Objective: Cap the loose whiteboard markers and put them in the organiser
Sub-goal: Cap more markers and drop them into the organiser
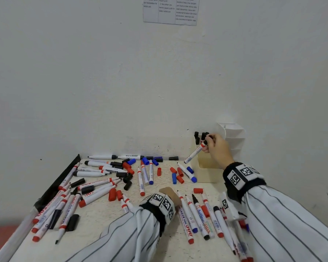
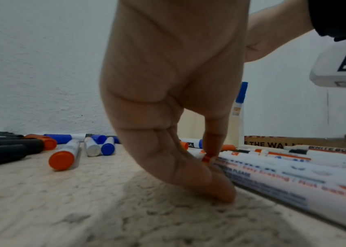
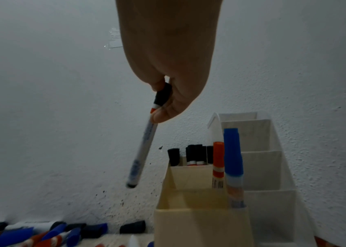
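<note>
A black-capped marker (image 1: 195, 151) is pinched at its cap end by the right hand (image 1: 216, 146), thumb and fingers curled round the cap and the red band below it. The barrel is tilted, tail end down and away from the organiser (image 1: 206, 167), hanging in the air just beside the organiser's front compartments and touching none of them (wrist view confirms the gap). The right wrist is raised above the organiser, forearm angled up from the table (image 1: 106, 220), with a tagged wrist unit strapped on.

Inside the organiser, several black-capped markers (image 3: 197, 154) are stood upright in a rear compartment; a red-capped marker (image 3: 218, 160) and a blue-capped marker (image 3: 233, 155) are stood upright in a compartment nearer the camera.

The left hand (image 2: 168, 93) is lowered to the table well in front of the organiser, fingers pointed down. A small red part (image 2: 207, 158) of a marker lying there is pinched between the fingertips (image 2: 220, 188), which also touch the tabletop; which marker it belongs to cannot be told.

Loose markers and caps (red, blue, black) are scattered over the table left of and in front of the organiser; a row of uncapped markers (image 1: 197, 214) lies beside the left wrist. A printed sheet (image 1: 170, 10) is fixed to the wall high above the organiser.
</note>
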`<state>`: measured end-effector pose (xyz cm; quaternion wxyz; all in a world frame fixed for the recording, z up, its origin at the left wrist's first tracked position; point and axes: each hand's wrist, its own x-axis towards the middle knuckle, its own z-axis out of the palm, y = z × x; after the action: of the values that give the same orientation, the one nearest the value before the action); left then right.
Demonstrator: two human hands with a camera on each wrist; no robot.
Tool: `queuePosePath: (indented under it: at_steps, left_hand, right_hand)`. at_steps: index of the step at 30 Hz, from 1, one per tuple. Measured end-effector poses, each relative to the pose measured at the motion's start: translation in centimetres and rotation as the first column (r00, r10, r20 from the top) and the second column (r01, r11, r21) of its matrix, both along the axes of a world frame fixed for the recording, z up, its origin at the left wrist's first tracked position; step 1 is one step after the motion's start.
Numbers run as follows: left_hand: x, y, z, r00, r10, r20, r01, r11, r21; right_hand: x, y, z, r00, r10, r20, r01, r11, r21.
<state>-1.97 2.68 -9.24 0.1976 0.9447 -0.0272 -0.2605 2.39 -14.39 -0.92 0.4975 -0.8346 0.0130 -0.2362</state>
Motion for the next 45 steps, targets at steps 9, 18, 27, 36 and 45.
queuePosePath:
  at_steps: [9, 18, 27, 36, 45]
  left_hand:
    - [1.2, 2.4, 1.2, 0.967, 0.243, 0.081, -0.231, 0.963, -0.137]
    - [3.0, 5.8, 2.2, 0.891, 0.452, -0.031, -0.419, 0.796, -0.436]
    - [4.3, 9.3, 2.8, 0.883, 0.469, -0.01, -0.405, 0.751, -0.521]
    - [5.1, 11.4, 1.8, 0.886, 0.463, 0.018, -0.368, 0.728, -0.578]
    - [4.5, 12.2, 1.4, 0.879, 0.476, -0.02, -0.393, 0.701, -0.595]
  right_hand:
    - [1.9, -1.3, 2.1, 0.985, -0.145, 0.096, 0.145, 0.989, 0.003]
    - [4.1, -0.6, 1.9, 0.982, -0.186, 0.013, 0.186, 0.977, -0.106]
    - [6.5, 0.2, 0.3, 0.976, -0.219, 0.008, 0.215, 0.953, -0.213]
    - [7.0, 1.7, -1.2, 0.952, -0.203, -0.229, 0.09, 0.901, -0.424]
    - [5.6, 5.6, -1.3, 0.985, -0.164, -0.048, 0.118, 0.856, -0.503]
